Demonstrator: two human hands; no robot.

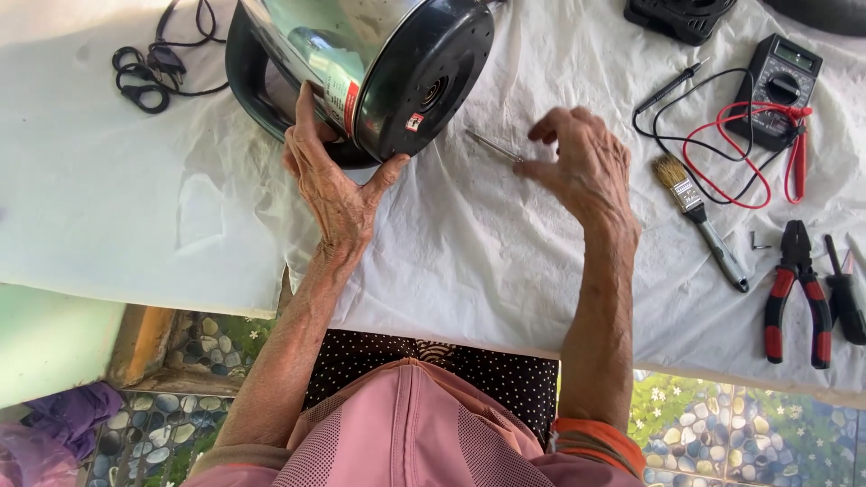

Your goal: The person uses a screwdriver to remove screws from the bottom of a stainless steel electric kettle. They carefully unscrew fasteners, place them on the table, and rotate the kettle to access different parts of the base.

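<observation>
1. Far left, top: black cord (149,68) w/ plug, coiled loose on the white cloth (108,198) covering the desk.
2. Kettle (379,63), steel body w/ black handle & black base, lies on its side at top centre-left, base facing right toward the viewer. Underside shows a round socket & a small sticker.
3. Left hand (329,180) on the kettle: grip spread, fingers up along the steel side by the label, thumb out against the base rim. Steadying it, not wrapped round.
4. Just right of the kettle base: thin metal tool (492,144), prob. a screwdriver shaft, lying slantwise on the cloth.
5. Right hand (582,167) at the tool's near end: thumb & forefinger pressed together on it, pinching; other fingers curled loosely above. Handle hidden under the hand, can't tell its kind.
6. Right of the hand: paintbrush (699,212), bristles up-left, handle down-right.
7. Above brush: multimeter (780,86), black, w/ red & black leads (722,153) looped on the cloth.
8. Top edge: black plastic part (677,16), partly cut off.
9. Small screw (756,242) near the brush handle.
10. Far right: pliers (798,298), red-black handles; second dark tool (846,293) just beside, cut by the frame edge.
</observation>
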